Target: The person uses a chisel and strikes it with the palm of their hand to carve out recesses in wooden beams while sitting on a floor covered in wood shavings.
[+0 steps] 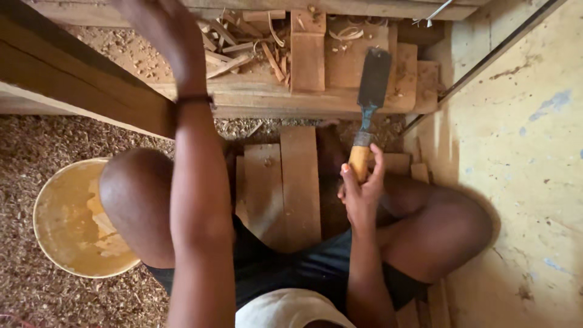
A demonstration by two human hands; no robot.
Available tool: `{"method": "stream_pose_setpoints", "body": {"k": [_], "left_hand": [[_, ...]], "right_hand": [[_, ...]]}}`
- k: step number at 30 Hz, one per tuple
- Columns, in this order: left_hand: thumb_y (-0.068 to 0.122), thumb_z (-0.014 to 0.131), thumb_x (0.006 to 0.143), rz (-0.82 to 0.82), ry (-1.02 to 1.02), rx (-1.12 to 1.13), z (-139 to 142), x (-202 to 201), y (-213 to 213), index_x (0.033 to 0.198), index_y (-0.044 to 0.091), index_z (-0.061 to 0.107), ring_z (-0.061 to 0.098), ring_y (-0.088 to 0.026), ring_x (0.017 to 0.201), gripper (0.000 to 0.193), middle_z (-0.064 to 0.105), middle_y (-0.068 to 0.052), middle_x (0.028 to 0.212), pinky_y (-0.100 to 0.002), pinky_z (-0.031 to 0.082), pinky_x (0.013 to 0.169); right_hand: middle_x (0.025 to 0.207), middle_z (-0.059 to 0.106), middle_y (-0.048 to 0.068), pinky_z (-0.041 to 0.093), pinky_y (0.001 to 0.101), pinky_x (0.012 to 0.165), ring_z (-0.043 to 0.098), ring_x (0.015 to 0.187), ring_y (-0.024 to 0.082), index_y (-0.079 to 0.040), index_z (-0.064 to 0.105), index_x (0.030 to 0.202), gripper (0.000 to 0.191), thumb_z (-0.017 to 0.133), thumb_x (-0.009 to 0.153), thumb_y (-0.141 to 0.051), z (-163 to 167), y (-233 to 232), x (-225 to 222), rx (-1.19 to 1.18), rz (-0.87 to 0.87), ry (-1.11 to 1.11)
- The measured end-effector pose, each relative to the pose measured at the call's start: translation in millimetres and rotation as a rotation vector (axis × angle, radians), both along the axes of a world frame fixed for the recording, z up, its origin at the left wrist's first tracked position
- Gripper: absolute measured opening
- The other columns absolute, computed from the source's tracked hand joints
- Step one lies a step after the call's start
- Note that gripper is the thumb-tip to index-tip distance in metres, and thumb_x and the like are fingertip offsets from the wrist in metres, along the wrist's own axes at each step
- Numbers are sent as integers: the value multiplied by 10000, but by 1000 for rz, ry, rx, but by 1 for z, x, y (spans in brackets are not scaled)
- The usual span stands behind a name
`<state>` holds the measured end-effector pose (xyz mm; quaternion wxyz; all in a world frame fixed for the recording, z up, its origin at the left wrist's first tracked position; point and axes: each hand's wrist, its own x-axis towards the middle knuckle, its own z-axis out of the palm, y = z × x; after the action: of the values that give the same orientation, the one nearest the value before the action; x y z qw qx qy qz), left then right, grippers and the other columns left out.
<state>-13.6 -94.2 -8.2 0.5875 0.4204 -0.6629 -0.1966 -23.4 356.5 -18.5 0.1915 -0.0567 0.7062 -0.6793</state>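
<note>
Head: right hand (360,193) grips chisel (370,97)

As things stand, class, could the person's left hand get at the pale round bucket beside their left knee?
Probably yes. The left hand is raised over the long plank, holding nothing visible, while the bucket sits open-topped on the shavings beside the left knee. Only that knee overlaps its rim.

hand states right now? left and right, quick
Left hand: reaching up over the wood scraps, mostly cut off by the frame; grip cannot be told.
Right hand: closed on the chisel.
</note>
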Motion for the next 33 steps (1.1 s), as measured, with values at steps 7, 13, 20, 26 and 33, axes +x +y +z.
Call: {"method": "stream_pose_setpoints", "body": {"k": [7, 13, 20, 26, 33], "left_hand": [[114, 568, 1118, -263, 115, 24, -26, 9, 52, 1481, 40, 487, 642, -158, 864, 380, 548, -135, 1391, -323, 617, 757], [108, 679, 1041, -67, 87, 16, -17, 38, 104, 1368, 47, 554, 698, -166, 863, 356, 564, -153, 1359, -325, 611, 855], [200, 739, 1002, 6, -4, 54, -23, 38, 112, 1319, 51, 561, 640, -308, 1147, 393, 586, -159, 1297, -408, 555, 965], [431, 759, 958, 83, -200, 115, -25, 27, 58, 1288, -10, 554, 614, -378, 1140, 588, 574, -216, 1253, -507, 504, 968], [492, 761, 883, 211, -432, 127, -31, 14, 40, 1153, 61, 659, 647, -386, 1082, 518, 669, -176, 1198, -639, 422, 952]], "right_hand": [[851, 620, 56, 400, 233, 368, 509, 458, 90, -191, 298, 1568, 755, 719, 947, -109, -5, -1, -1, 96, 11, -16], [862, 624, 69, 385, 238, 364, 500, 460, 90, -161, 277, 1608, 792, 727, 956, -134, -15, 6, -5, 77, 32, -21], [859, 637, 86, 378, 244, 352, 510, 449, 101, -143, 265, 1619, 816, 727, 947, -155, -15, 9, -7, 106, 61, -2], [858, 654, 65, 403, 236, 374, 529, 458, 95, -131, 298, 1599, 792, 730, 937, -175, -4, 6, -3, 181, 52, 10], [853, 640, 39, 393, 234, 381, 527, 469, 92, -127, 310, 1608, 798, 733, 933, -179, 3, 5, -2, 193, 53, -6]]}}
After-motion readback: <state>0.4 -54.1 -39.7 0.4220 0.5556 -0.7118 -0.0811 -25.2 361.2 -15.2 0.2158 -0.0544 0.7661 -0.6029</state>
